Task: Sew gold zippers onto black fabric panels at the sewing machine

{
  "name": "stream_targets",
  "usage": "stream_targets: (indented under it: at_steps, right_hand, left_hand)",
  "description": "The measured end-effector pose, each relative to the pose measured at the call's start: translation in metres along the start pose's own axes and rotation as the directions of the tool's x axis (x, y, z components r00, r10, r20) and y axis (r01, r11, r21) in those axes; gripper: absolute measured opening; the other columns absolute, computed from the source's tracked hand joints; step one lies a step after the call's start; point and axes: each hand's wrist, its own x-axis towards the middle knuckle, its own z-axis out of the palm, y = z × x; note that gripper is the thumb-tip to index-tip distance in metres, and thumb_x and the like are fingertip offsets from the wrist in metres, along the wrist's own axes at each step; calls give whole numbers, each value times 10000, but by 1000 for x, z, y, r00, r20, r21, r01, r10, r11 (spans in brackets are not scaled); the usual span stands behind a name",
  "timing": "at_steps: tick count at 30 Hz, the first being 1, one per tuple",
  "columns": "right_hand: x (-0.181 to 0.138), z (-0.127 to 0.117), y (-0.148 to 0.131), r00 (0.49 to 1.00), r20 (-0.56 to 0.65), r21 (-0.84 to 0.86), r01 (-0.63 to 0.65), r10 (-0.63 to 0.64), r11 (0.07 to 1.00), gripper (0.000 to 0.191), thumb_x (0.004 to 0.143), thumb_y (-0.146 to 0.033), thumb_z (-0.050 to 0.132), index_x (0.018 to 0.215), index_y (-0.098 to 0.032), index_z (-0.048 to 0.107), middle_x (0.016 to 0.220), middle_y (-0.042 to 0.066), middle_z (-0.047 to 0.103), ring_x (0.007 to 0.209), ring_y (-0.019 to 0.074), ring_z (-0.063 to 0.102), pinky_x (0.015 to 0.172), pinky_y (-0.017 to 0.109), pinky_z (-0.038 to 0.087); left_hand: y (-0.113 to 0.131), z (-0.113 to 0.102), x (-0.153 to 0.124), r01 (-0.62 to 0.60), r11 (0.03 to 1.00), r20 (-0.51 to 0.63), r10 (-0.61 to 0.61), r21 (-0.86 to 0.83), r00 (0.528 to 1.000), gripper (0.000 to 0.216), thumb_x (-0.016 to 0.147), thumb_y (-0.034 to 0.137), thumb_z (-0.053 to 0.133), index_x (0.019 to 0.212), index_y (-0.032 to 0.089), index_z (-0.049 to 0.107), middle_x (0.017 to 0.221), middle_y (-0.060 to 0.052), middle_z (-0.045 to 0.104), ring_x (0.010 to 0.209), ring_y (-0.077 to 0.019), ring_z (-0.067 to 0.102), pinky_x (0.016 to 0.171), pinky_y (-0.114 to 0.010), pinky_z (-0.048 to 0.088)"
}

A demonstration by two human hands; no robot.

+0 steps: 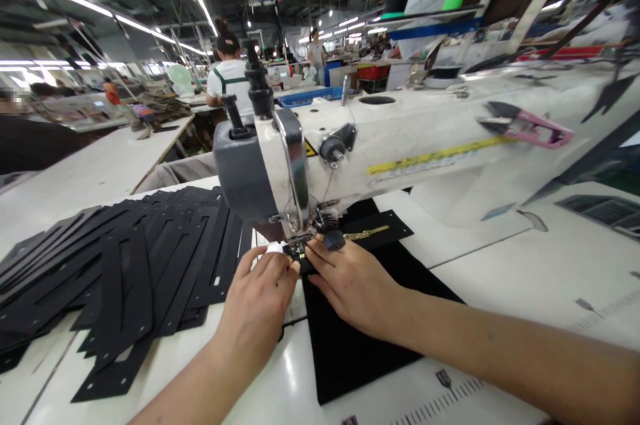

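Note:
My left hand (263,290) is at the sewing machine (320,145), left of the presser foot (296,245). Its fingers are bent, and the thumb and fingertips close on the near end of a black zippered strip (400,225). To the right of the foot, my right hand (357,278) lies with its fingers stretched out over the work, pressing it down. Under that hand a larger black fabric panel (360,358) spreads across the machine bed. A gold zipper (370,233) shows in the strip behind my right hand. The needle point is hidden.
Many black slotted pieces (125,285) lie overlapping in a heap on the left. Pink-handled thread snips (530,125) rest against the machine arm. A ruler scale (445,401) runs along the table's near right edge. A person (233,71) sits beyond the machine.

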Motion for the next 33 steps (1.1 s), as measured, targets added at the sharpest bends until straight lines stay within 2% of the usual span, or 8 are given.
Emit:
stream_targets:
  at_steps: [6,14,23,33]
  right_hand:
    - [0,-1,-5,997,72,-50,-38,42,998,372,890,-238,446,1155,11,523,1215,190,505,1121,282,441,972,388,340]
    - [3,-2,-1,994,106,-28,-31,34,999,379,902,-259,428,1163,5,504,1231,186,487,1152,277,412,1005,385,293]
    - [7,-2,0,996,87,-5,-32,33,999,246,869,-194,454,1057,-61,542,1130,169,554,1081,261,485,944,384,356]
    - [10,-3,-1,997,66,3,-31,31,1000,209,852,-179,454,1023,-96,541,1071,147,579,1025,244,516,908,382,385]
  left_hand:
    - [-2,-1,2,-33,999,18,33,24,999,279,811,79,363,912,157,611,857,-79,619,823,-227,579,861,-445,385]
    - [-4,2,6,-103,994,-33,104,35,994,277,820,114,354,926,146,608,860,-92,613,815,-238,568,819,-436,404]
    - [-5,6,7,-3,1000,-22,2,-17,1000,208,838,102,420,843,155,621,829,-73,610,797,-204,566,828,-402,408]
    - [-9,12,5,-2,1000,-103,-1,-24,995,169,819,80,456,779,148,605,794,-61,607,769,-201,563,789,-388,417]
